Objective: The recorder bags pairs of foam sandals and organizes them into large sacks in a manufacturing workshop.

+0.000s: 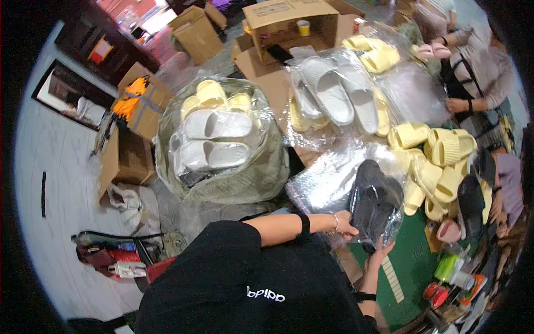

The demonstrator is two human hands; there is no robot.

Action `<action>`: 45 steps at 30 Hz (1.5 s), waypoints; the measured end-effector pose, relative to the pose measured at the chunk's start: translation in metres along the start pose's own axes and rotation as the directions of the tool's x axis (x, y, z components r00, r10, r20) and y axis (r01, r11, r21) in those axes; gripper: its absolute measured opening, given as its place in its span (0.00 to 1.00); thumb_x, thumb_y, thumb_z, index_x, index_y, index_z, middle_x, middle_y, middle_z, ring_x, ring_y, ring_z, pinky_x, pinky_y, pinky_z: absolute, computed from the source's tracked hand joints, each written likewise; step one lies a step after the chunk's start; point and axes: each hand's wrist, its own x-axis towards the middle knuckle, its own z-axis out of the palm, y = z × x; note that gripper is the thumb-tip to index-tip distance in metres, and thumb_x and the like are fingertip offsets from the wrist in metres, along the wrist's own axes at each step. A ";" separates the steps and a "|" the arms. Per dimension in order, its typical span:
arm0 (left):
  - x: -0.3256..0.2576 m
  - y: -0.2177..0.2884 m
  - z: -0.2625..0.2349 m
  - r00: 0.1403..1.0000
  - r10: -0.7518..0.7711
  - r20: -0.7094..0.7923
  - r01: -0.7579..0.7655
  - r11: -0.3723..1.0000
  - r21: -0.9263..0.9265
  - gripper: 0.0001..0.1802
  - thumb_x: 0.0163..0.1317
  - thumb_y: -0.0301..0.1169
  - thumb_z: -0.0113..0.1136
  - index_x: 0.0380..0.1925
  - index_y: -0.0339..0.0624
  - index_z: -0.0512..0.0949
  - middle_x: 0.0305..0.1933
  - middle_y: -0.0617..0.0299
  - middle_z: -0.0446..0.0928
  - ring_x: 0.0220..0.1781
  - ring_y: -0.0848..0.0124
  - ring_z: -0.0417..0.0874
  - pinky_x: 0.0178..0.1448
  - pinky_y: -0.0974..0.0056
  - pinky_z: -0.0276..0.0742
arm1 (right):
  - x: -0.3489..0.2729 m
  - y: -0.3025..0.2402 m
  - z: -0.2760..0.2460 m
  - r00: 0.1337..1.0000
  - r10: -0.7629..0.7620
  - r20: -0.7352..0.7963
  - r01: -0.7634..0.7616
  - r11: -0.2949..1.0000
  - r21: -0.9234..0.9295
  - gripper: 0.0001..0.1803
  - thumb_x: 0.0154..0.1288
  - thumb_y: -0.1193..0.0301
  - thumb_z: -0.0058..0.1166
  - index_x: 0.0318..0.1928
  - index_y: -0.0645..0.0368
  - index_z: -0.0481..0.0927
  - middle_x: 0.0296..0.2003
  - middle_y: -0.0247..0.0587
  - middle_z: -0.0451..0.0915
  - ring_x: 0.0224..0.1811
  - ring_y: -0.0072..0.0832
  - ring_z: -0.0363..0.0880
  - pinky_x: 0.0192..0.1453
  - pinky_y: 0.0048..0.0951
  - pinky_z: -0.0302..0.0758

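Filling the middle left of the frame, a big sack (222, 183) lined with clear plastic stands open, with white slides (214, 139) and yellow slides (214, 94) inside it. Right of it, in the upper middle, a clear plastic sheet (328, 167) spreads across flattened cardboard and carries grey slides (334, 92) with more yellow ones beneath them. At the top centre an open box (289, 22) lies on its side, and more boxes (133, 139) sit at the left on the pale floor (61, 167). A heap of loose yellow slides (434, 161) lies at the right of the frame, on and beside the green surface (411, 267).

Just below the frame's centre, a pair of black slides (375, 203) inside a clear bag (364, 195) sits above the surface's near edge, held between both hands. The left hand (346, 225) is closed on the bag's lower left edge, fingers curled around the plastic. The right hand (379, 250) comes up from below, fingers half spread and touching the bag's bottom end; whether it truly grips cannot be told.

Another person's hands (456, 104) work at the upper right. Small red and green bottles (445, 278) stand at the lower right.
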 end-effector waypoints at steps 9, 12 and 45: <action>-0.007 0.005 0.017 0.995 0.063 -0.082 -0.076 0.984 -0.161 0.15 0.45 0.27 0.61 0.23 0.22 0.70 0.19 0.52 0.76 0.19 0.67 0.79 0.22 0.67 0.76 | 0.009 -0.018 0.009 0.991 -0.010 0.131 -0.042 0.920 0.389 0.20 0.58 0.66 0.43 0.49 0.63 0.64 0.47 0.44 0.67 0.47 0.34 0.68 0.50 0.34 0.66; -0.004 0.019 0.022 0.990 0.138 0.000 -0.138 0.990 0.010 0.16 0.45 0.35 0.61 0.23 0.28 0.73 0.19 0.54 0.76 0.19 0.70 0.78 0.24 0.66 0.74 | -0.008 -0.050 0.014 0.984 0.097 0.153 -0.172 0.758 0.629 0.19 0.58 0.64 0.37 0.48 0.59 0.65 0.48 0.45 0.67 0.47 0.37 0.68 0.51 0.39 0.65; -0.210 -0.017 -0.104 0.670 0.389 -0.633 -0.603 0.782 -0.157 0.08 0.48 0.27 0.59 0.18 0.34 0.75 0.17 0.64 0.74 0.18 0.79 0.71 0.22 0.73 0.66 | -0.116 -0.234 0.280 0.819 -0.539 0.195 0.405 0.785 0.468 0.07 0.59 0.69 0.42 0.35 0.59 0.65 0.30 0.29 0.66 0.33 0.16 0.62 0.40 0.17 0.61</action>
